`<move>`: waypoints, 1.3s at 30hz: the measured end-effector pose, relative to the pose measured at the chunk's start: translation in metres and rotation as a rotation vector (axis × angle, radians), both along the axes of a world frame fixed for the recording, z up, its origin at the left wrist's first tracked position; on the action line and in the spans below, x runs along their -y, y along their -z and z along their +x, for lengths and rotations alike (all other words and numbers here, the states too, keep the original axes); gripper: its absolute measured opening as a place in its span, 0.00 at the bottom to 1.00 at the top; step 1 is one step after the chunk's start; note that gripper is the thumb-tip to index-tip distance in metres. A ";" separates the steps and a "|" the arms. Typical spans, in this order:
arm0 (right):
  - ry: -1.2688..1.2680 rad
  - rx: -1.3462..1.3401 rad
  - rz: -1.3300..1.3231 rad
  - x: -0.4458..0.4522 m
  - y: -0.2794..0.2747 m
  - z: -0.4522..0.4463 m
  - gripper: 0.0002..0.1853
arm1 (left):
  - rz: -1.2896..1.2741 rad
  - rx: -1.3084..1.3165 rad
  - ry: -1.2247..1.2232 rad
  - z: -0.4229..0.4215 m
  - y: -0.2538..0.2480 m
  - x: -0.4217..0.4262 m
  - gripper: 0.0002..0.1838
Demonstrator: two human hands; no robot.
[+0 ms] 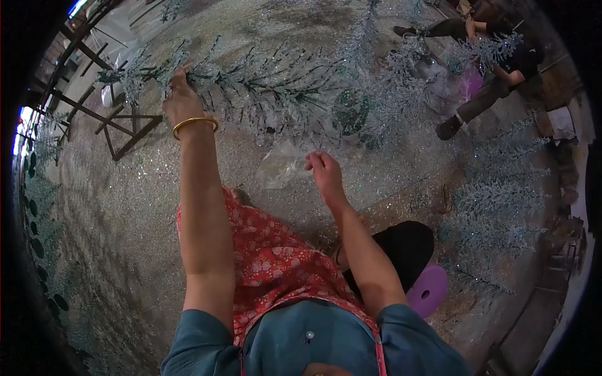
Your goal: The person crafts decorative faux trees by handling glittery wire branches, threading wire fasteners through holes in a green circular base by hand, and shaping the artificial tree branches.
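A frosted artificial Christmas tree [269,84] lies on its side across the upper middle of the view, its green branches coated with white and glitter. My left hand [182,100], with a gold bangle at the wrist, reaches to its stem near the left end, fingers closed round it. My right hand [326,178] hangs below the branches, apart from them, thumb and fingers pinched together. Whatever those fingers may hold is too small to make out. Clear plastic [279,166] lies on the floor beside my right hand.
A purple spool [429,291] rests by my right knee. Other frosted trees [498,200] stand at the right. A co-worker [501,62] sits at the upper right, holding a frosted branch. Dark metal frames [125,128] stand at the left. Glitter covers the floor [125,213].
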State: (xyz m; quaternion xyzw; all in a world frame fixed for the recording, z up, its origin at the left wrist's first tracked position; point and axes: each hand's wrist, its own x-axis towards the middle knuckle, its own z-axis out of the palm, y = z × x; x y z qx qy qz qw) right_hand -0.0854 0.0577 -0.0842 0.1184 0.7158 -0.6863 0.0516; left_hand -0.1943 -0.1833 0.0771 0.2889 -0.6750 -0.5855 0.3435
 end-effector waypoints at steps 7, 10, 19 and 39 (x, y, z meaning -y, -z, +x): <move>0.040 -0.051 0.572 -0.032 0.079 0.022 0.14 | 0.267 0.028 0.037 0.017 -0.031 -0.010 0.23; 0.087 -0.177 0.384 -0.017 0.063 0.015 0.20 | 0.258 0.144 0.029 0.014 -0.026 -0.001 0.22; 0.050 0.035 -0.886 0.038 -0.064 -0.007 0.21 | 0.702 -0.202 0.469 -0.010 0.010 0.023 0.18; 0.144 0.317 -1.001 0.020 -0.033 -0.018 0.11 | 0.682 -0.303 0.480 -0.014 0.018 0.024 0.16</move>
